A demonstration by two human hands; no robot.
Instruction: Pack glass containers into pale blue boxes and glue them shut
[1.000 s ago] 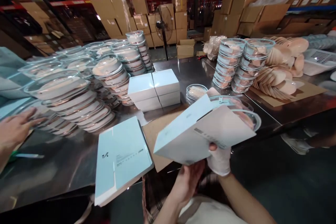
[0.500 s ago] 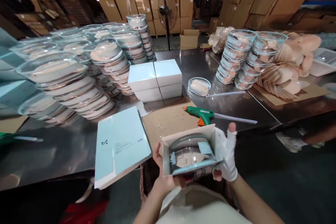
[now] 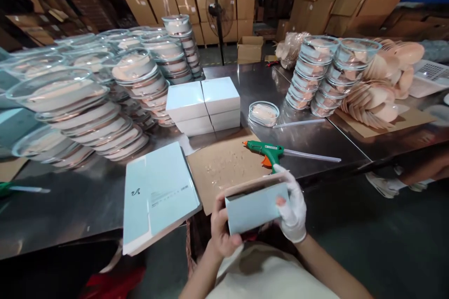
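Note:
Between both hands, at the table's near edge, is a pale blue cardboard box (image 3: 257,209). Its near side faces me, and a dark gap shows along the top; what lies inside is hidden. My bare left hand (image 3: 221,231) wraps round the box's left end, thumb at the lower corner. The right hand (image 3: 293,210), in a white glove with bare fingertips, grips the right end, thumb pressed on the near face. Just beyond the box lies a green glue gun (image 3: 266,149) with a clear glue stick, beside a brown cardboard sheet (image 3: 220,163).
Flat pale blue boxes (image 3: 157,191) lie at left, with white boxes (image 3: 203,103) behind. Stacked clear round containers (image 3: 84,112) crowd the left; more stacks (image 3: 312,72) stand right. One single container (image 3: 264,114) sits mid-table. Peach-coloured oval pieces (image 3: 372,100) and a person's leg (image 3: 421,166) are at right.
The box has been tilted, so the clear container seen inside it is now covered by the near blue side. My right thumb has moved onto that face.

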